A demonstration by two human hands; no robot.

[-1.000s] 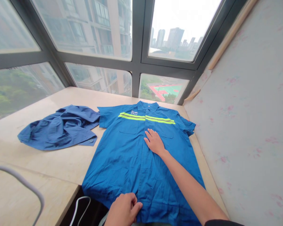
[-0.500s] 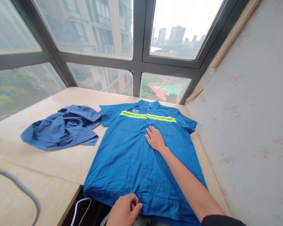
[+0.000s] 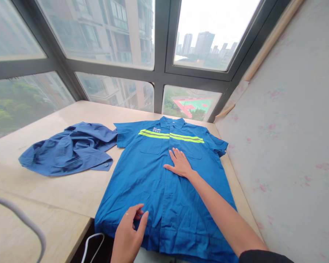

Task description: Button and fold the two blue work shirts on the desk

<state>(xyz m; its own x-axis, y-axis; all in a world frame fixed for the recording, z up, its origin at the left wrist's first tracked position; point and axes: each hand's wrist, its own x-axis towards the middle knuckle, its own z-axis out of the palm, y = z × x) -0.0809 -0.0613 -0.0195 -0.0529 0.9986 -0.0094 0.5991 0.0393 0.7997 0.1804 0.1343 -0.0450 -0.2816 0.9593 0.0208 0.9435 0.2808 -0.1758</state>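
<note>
A blue short-sleeved work shirt (image 3: 137,182) lies spread front side up, its collar toward the window and a yellow-green reflective stripe across the chest. My right hand (image 3: 179,163) rests flat on the shirt beside the front placket, just below the stripe, fingers spread. Over the lower left part of the shirt is my left hand (image 3: 131,226), its fingers curled loosely with a gap between thumb and forefinger and nothing held. Whether it touches the cloth I cannot tell.
A second blue garment (image 3: 68,149) lies crumpled on the pale tabletop (image 3: 44,195), left of the shirt. A grey cable (image 3: 22,217) arcs in at lower left, and a white cable (image 3: 90,243) hangs by the table's edge. Windows stand behind; a flowered wall (image 3: 285,128) bounds the right.
My left hand has let go of the shirt's bottom hem and moved left and up, its fingers opening. My right hand stays on the chest, its thumb now stretched out to the left.
</note>
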